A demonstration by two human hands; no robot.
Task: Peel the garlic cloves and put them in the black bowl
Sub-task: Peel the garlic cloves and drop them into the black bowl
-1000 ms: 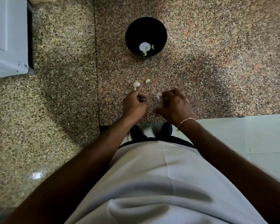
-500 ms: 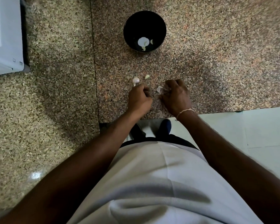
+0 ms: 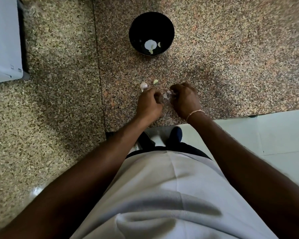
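Two hands meet over the worktop (image 3: 231, 69) in the head view: the left hand (image 3: 149, 105) and right hand (image 3: 186, 99) both have curled fingers pinching a papery garlic clove (image 3: 167, 95) between them. The black bowl (image 3: 151, 19) lies straight ahead, well apart, about equally near either hand. An unpeeled garlic piece (image 3: 143, 85) sits just beyond the left knuckles.

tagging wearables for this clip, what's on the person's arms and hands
Both forearms are bare, with no sleeves in view and no gloves on the left hand or right hand. A thin pale thread bracelet circles the right wrist. No rings or watch are visible.
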